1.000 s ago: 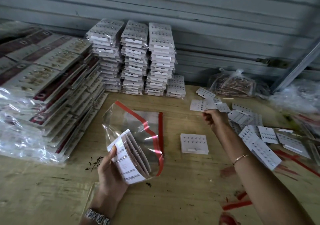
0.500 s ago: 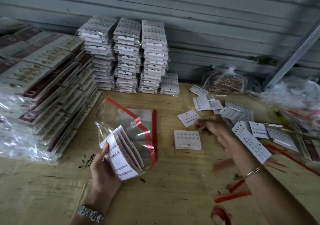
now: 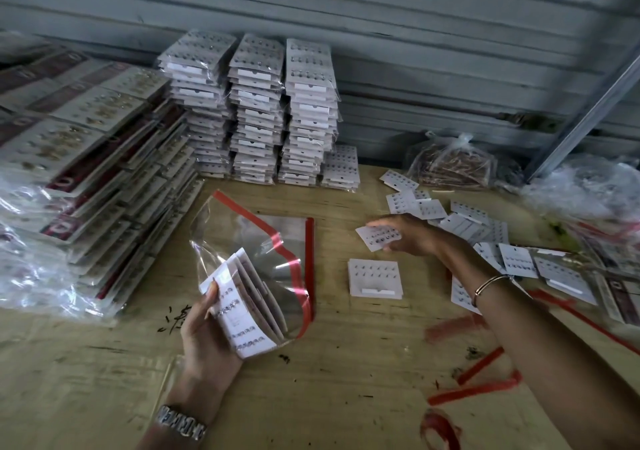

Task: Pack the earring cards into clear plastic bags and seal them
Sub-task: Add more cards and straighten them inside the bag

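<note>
Head camera: we look down at a wooden desk [image 3: 346,363]. Our left hand [image 3: 204,331] is curled round a fanned bundle of earring cards [image 3: 242,307], thumb on the front card, and holds it above the desk. The bundle sits in the open mouth of a clear plastic bag [image 3: 256,241]. The bag's red-edged opening loops round the cards and the rest of the bag lifts away toward the wall [image 3: 415,33].

Our right hand [image 3: 412,234] is to the right of the bag, pinching a single card [image 3: 378,238] between thumb and fingers, just above a small pile of cards [image 3: 375,278] lying flat on the desk. Loose cards [image 3: 485,238] lie scattered beyond and to the right of that hand. Red strips [image 3: 478,387] lie on the desk near the right forearm.

At the back, against the wall, stand three tall stacks of bagged cards [image 3: 256,110] with a shorter stack beside them. Larger packs [image 3: 86,144] are heaped on the left. A watch [image 3: 181,423] is on the left wrist and a bracelet [image 3: 488,285] on the right.
</note>
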A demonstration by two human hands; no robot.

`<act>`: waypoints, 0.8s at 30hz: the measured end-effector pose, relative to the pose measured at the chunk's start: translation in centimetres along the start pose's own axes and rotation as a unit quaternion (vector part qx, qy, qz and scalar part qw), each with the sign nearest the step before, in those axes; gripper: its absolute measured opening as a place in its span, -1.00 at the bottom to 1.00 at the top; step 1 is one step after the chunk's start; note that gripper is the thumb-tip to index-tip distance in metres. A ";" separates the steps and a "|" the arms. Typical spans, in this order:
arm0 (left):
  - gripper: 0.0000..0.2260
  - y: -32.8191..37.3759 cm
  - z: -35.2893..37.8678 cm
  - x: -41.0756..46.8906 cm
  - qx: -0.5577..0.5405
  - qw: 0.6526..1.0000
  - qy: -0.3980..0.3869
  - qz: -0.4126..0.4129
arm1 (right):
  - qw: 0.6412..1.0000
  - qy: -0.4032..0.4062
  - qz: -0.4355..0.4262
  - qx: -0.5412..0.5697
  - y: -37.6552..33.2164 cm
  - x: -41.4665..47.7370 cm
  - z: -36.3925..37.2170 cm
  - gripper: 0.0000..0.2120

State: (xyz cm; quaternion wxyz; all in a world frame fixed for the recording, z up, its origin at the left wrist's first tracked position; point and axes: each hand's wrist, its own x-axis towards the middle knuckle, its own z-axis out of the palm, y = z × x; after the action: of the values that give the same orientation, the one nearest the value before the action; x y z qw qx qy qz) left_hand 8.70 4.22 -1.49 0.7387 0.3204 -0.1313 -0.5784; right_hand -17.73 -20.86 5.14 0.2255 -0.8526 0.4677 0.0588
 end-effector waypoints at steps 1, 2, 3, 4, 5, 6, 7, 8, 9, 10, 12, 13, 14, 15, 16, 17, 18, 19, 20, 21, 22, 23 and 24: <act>-0.56 0.0 0.0 0.0 0.003 1.000 -0.004 0.001 | 1.000 0.009 0.006 0.003 0.1 0.1 0.1 -0.38; -0.55 0.0 0.1 0.0 0.005 1.000 -0.008 0.002 | 1.000 0.019 0.013 0.005 0.2 0.1 0.2 -0.38; -0.55 0.0 0.0 0.0 0.008 1.000 -0.010 0.001 | 0.999 0.031 0.018 0.006 0.3 0.0 0.3 -0.37; -0.54 0.0 0.1 -0.1 0.009 1.000 -0.012 0.000 | 0.999 0.046 0.017 0.012 0.4 -0.4 0.2 -0.36; -0.54 0.0 0.1 -0.1 0.009 1.000 -0.015 -0.001 | 0.998 0.064 0.008 0.024 0.5 -0.8 0.1 -0.36; -0.53 0.0 0.1 -0.1 0.009 1.000 -0.018 -0.001 | 0.996 0.080 -0.005 0.046 0.5 -1.3 -0.1 -0.35; -0.52 0.0 0.2 0.0 0.010 1.000 -0.019 -0.001 | 0.993 0.092 -0.017 0.070 0.4 -1.8 -0.3 -0.34; -0.52 0.0 0.2 0.0 0.010 1.000 -0.019 0.000 | 0.990 0.100 -0.026 0.092 0.1 -2.4 -0.5 -0.32; -0.52 0.0 0.3 0.0 0.011 1.000 -0.019 0.000 | 0.988 0.105 -0.030 0.105 -0.3 -3.0 -0.6 -0.31; -0.52 0.0 0.3 0.0 0.009 1.000 -0.020 -0.002 | 0.988 0.103 -0.034 0.112 -0.7 -3.7 -0.7 -0.32; -0.51 0.1 0.3 -0.1 0.006 1.000 -0.017 -0.009 | 0.989 0.083 -0.060 0.103 -1.3 -4.9 -0.3 -0.36; -0.50 0.0 0.3 -0.1 0.008 1.000 -0.016 -0.011 | 0.990 0.077 -0.074 0.088 -1.6 -5.5 0.0 -0.37; -0.50 0.0 0.3 -0.1 0.010 1.000 -0.017 -0.012 | 0.991 0.076 -0.083 0.071 -1.7 -6.0 0.5 -0.36; -0.49 0.0 0.3 -0.1 0.012 1.000 -0.018 -0.013 | 0.991 0.081 -0.089 0.053 -1.8 -6.4 0.9 -0.34; -0.49 0.1 0.4 -0.2 0.015 1.000 -0.019 -0.010 | 0.991 0.089 -0.094 0.033 -1.8 -6.5 1.4 -0.30; -0.49 0.1 0.5 -0.2 0.017 1.000 -0.019 -0.006 | 0.990 0.096 -0.099 0.013 -1.7 -6.6 1.9 -0.26; -0.49 0.1 0.5 -0.2 0.018 1.000 -0.018 -0.003 | 0.990 0.101 -0.104 -0.002 -1.7 -6.5 2.3 -0.24; -0.49 0.1 0.6 -0.2 0.016 1.000 -0.018 -0.002 | 0.989 0.100 -0.105 -0.008 -1.7 -6.5 2.6 -0.22; -0.48 0.1 0.6 -0.2 0.014 1.000 -0.019 -0.002 | 0.990 0.098 -0.106 -0.009 -1.8 -6.5 2.8 -0.21; -0.48 0.1 0.6 -0.2 0.012 1.000 -0.022 -0.003 | 0.989 0.096 -0.109 -0.009 -1.8 -6.4 3.0 -0.20; -0.47 0.2 0.6 -0.2 0.010 1.000 -0.024 -0.003 | 0.989 0.095 -0.114 -0.009 -1.7 -6.4 3.1 -0.19; -0.47 0.2 0.5 -0.1 0.009 1.000 -0.025 -0.005 | 0.989 0.095 -0.116 -0.012 -1.7 -6.4 3.2 -0.19; -0.46 0.2 0.5 -0.2 0.008 1.000 -0.026 -0.006 | 0.989 0.094 -0.117 -0.016 -1.6 -6.3 3.3 -0.20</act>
State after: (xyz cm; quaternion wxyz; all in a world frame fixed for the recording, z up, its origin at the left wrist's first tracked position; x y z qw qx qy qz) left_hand 8.50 4.22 -0.98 0.7294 0.3117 -0.1529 -0.5895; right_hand -19.52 -13.81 4.73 0.1722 -0.9068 0.3827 -0.0406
